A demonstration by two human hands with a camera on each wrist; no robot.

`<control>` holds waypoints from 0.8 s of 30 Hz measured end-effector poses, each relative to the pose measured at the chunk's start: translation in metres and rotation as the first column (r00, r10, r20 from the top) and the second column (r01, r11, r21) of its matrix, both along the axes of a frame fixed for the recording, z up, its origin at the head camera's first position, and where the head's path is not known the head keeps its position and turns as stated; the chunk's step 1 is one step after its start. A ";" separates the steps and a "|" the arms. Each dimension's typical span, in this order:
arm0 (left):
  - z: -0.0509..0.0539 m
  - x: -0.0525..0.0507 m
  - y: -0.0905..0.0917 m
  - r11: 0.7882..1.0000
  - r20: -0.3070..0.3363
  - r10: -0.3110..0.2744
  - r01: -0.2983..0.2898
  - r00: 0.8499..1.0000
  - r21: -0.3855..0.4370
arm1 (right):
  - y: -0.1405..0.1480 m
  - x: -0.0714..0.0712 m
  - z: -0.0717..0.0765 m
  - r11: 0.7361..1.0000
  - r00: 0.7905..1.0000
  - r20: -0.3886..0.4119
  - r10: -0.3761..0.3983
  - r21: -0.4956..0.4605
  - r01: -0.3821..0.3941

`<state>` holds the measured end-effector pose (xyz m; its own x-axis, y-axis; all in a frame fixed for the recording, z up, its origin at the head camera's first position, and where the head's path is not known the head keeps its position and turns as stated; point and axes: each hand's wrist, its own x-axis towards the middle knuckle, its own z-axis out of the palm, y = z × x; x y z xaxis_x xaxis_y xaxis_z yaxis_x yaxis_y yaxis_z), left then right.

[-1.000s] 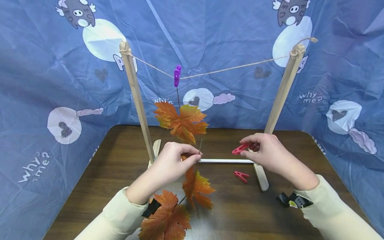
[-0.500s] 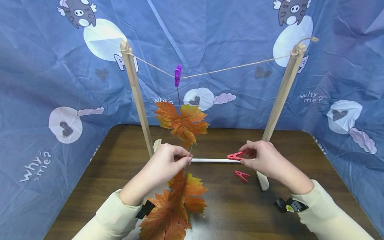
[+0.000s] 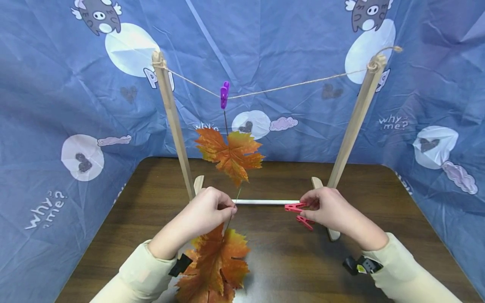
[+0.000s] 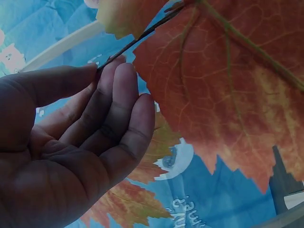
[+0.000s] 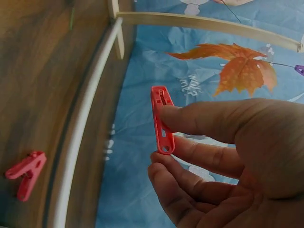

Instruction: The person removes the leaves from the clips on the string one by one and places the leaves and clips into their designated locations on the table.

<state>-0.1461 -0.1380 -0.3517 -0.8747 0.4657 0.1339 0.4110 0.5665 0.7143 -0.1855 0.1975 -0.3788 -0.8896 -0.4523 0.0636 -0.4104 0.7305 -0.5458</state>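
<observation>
Pinches a jagged, veined orange-red leaf (image 3: 227,261) by its thin stem (image 4: 142,36) in the left hand (image 3: 210,209), over a wood-grain table (image 3: 295,265); grips a slotted red plastic clothespin (image 5: 159,102) in the right hand (image 3: 327,210), near a smooth white rod (image 3: 265,202), below rough twine (image 3: 288,86).

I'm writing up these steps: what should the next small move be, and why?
Probably lift the stem pinched in the left hand to the string, since the right hand holds a red clip and a purple clip hangs an orange leaf from that string.
</observation>
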 end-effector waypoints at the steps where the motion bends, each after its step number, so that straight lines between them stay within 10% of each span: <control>1: -0.001 -0.001 -0.001 1.000 0.001 -0.001 0.001 1.000 -0.002 | 0.000 0.000 -0.002 1.000 1.000 0.004 0.000 0.007 0.000; 24: -0.031 -0.008 -0.015 0.997 0.159 0.039 -0.028 0.987 -0.074 | 0.004 0.009 -0.049 0.992 0.999 0.032 -0.014 0.128 0.010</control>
